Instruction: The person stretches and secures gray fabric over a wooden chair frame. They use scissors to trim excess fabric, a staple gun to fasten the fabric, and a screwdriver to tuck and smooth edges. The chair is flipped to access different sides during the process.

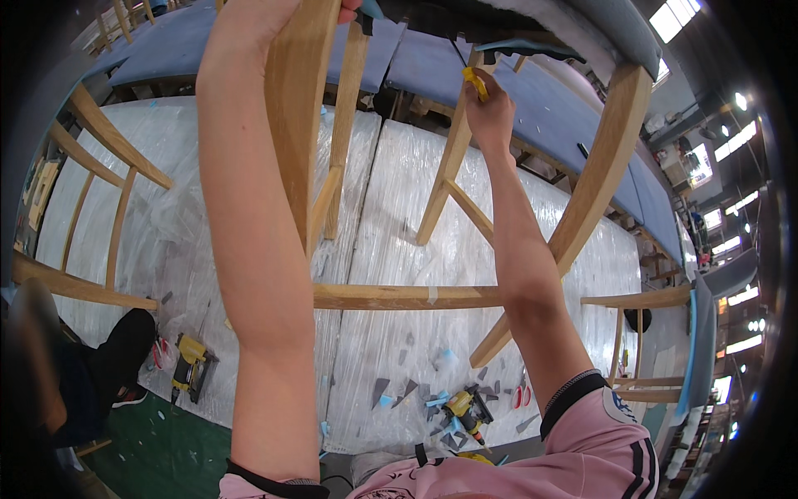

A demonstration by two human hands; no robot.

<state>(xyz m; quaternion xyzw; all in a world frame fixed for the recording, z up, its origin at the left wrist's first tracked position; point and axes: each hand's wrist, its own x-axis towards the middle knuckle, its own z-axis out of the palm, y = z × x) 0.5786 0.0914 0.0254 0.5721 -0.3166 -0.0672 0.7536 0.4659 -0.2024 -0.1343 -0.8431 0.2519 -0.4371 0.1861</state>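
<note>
A wooden chair frame (pixel 595 162) is tipped up in front of me, with grey upholstery (pixel 625 27) and white padding at its upper end. My left hand (pixel 253 18) wraps round a broad wooden leg of this chair at the top edge. Its fingertips show on the leg's far side, beside a bit of blue material; the rest of the hand is partly cut off. My right hand (pixel 490 110) is closed round a small yellow-handled tool (pixel 475 81) close to the chair's dark underside. A thin dark shaft seems to extend from it; the tip is unclear.
Plastic-wrapped work surface (pixel 399 249) lies below, with a yellow staple gun (pixel 467 411), red-handled scissors (pixel 521 397) and scraps. Another staple gun (pixel 193 366) lies left, near a seated person (pixel 79 382). More chair frames (pixel 116 179) stand at both sides; blue-covered tables (pixel 573 141) run behind.
</note>
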